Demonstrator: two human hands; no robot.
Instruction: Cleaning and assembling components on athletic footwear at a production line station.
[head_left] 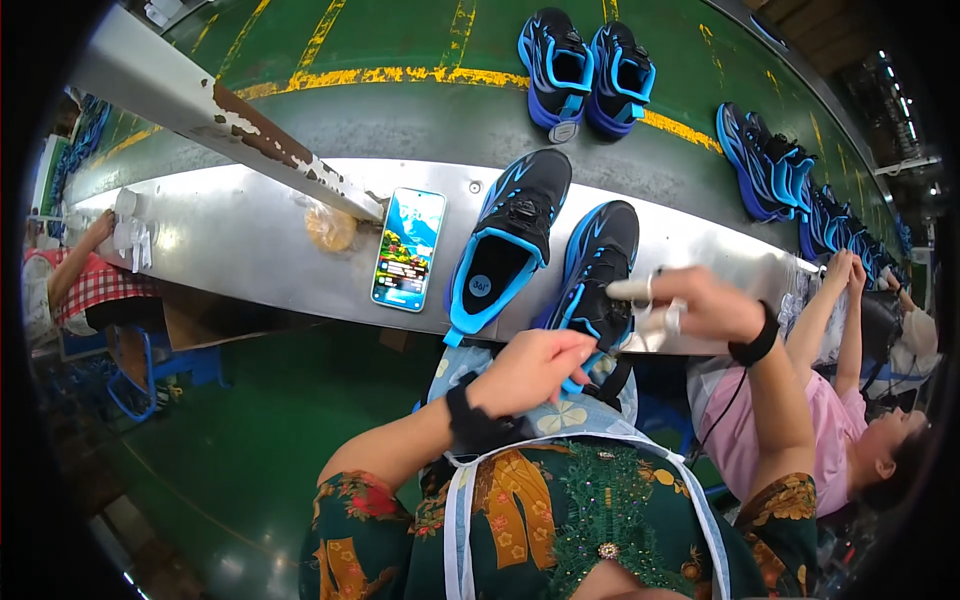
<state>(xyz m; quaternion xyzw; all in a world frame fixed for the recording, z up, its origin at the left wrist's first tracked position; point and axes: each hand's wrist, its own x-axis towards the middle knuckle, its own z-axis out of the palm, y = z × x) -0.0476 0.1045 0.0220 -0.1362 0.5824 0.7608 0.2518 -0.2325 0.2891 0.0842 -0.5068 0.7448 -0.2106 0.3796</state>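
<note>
Head view: shoe [612, 232] sits on counter [250, 265], toe pointing away, just ahead of left grip [535, 372] and left of right grip [702, 308]. Left grip: fingers curled in at the shoe's heel end; can't tell if pinching. Right grip: blurred, partly spread, one finger out at the shoe's tongue; contact unclear. Other shoe [548, 190] just left of the shoe, phone [410, 250] farther left.

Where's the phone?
Left of centre in the head view, the phone lies on the metal table, between the peeling post and a black-and-blue shoe.
</note>
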